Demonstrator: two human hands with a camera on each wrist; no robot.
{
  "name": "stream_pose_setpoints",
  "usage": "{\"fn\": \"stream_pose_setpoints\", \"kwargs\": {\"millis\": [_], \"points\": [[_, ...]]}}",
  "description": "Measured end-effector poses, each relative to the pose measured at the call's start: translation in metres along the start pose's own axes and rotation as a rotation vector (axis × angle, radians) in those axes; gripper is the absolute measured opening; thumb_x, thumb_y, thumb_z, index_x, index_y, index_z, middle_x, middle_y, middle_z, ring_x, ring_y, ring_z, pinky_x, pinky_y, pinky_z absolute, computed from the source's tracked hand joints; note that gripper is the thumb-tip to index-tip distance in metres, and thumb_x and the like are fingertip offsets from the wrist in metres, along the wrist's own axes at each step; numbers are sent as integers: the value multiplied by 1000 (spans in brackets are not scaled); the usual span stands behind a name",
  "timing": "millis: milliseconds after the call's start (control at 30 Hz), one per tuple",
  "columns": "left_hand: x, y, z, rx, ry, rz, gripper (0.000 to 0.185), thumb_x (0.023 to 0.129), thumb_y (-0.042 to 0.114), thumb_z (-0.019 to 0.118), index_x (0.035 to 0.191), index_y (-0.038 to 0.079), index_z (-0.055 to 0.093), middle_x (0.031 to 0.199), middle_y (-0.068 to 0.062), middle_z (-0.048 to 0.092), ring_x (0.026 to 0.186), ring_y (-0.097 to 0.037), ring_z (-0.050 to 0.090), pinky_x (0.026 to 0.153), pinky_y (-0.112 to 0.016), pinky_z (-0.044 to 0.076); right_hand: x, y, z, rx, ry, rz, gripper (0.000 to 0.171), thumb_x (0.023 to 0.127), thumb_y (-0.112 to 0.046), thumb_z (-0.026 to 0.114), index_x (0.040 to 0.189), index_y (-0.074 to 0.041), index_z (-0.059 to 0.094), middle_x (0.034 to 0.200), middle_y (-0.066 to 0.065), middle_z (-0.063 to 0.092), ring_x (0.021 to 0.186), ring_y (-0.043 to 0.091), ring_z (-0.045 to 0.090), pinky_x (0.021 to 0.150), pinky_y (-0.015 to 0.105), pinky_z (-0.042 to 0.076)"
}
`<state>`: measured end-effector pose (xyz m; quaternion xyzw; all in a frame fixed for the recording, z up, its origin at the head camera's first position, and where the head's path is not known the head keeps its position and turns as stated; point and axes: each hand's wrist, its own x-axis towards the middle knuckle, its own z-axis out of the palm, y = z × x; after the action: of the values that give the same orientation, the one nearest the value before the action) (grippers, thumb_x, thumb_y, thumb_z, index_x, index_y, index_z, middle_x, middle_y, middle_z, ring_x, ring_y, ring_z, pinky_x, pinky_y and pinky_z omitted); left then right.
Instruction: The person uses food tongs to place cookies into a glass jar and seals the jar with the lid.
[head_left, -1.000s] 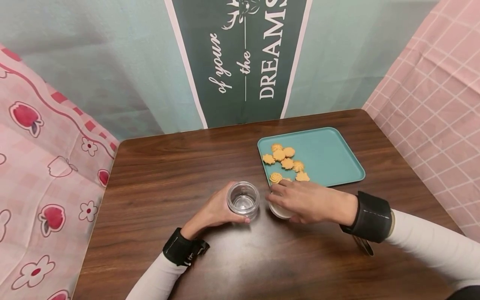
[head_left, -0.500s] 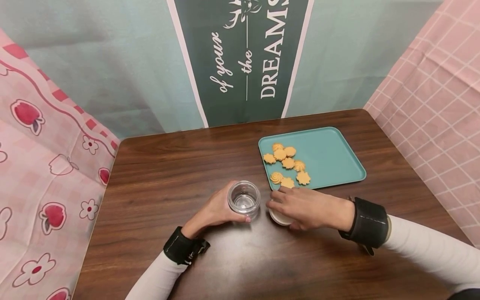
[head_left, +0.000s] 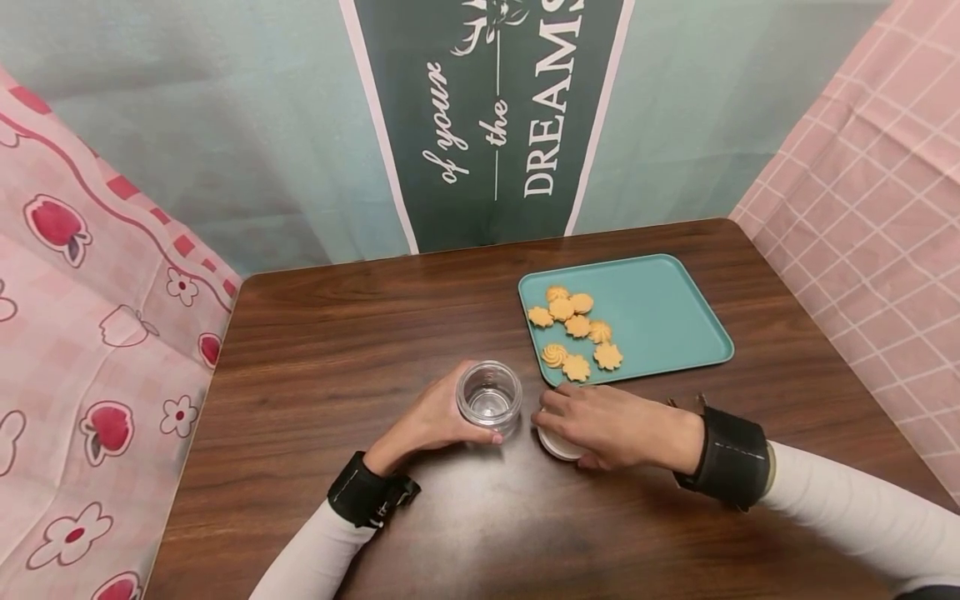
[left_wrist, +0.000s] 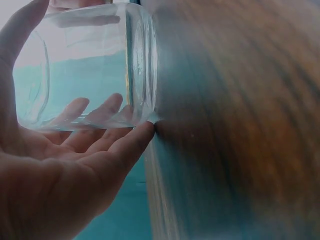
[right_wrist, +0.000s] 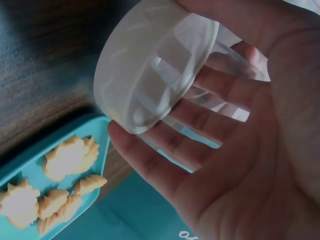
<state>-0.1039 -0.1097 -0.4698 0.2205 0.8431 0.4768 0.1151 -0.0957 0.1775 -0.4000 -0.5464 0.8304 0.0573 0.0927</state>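
Clear jar [head_left: 489,397] upright on desk [head_left: 337,333], mid-near; my left hand [head_left: 431,421] wraps it. Right hand [head_left: 611,425] curls round the one frosted lid [head_left: 558,446] just right of it. Best to keep the lid level, jar steadied. Eight cookies [head_left: 576,329] on one teal tray [head_left: 667,308], far right.

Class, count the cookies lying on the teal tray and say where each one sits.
8 cookies, all on the tray's left part: five clustered farther back, three in a row along the near edge. None looks hidden.
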Motion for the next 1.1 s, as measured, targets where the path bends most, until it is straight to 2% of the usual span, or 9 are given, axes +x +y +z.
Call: {"fn": "stream_pose_setpoints", "kwargs": {"millis": [167, 400, 800, 1100], "points": [[0, 1, 0, 13, -2, 0, 96, 64, 33, 104, 144, 12, 55, 135, -7, 69, 125, -23, 65, 106, -46, 50, 0, -3, 4, 8, -5, 4, 72, 75, -32, 97, 134, -11, 63, 118, 5, 61, 104, 22, 59, 80, 36, 57], [-1, 0, 1, 15, 2, 2, 95, 64, 34, 103, 144, 12, 55, 135, -8, 69, 124, -25, 66, 106, -46, 50, 1, -7, 11, 21, -33, 10, 73, 77, -34, 96, 138, -11, 63, 122, 6, 62, 109, 24, 61, 86, 38, 58], [0, 0, 1, 1, -3, 1, 95, 65, 33, 103, 144, 12, 55, 135, -8, 68, 125, -25, 65, 107, -47, 49, 2, -12, 20, 27, -47, 25, 73, 75, -33, 96, 136, -12, 63, 122, 5, 62, 109, 22, 60, 83, 35, 59], [0, -1, 1, 8, -2, -8, 95, 64, 34, 103, 144, 13, 55, 135, -7, 68, 125, -24, 65, 107, -46, 49, 2, -13, 25, 21, -23, 30, 71, 73, -34, 96, 133, -13, 64, 121, 5, 62, 107, 22, 60, 78, 34, 59]]}}
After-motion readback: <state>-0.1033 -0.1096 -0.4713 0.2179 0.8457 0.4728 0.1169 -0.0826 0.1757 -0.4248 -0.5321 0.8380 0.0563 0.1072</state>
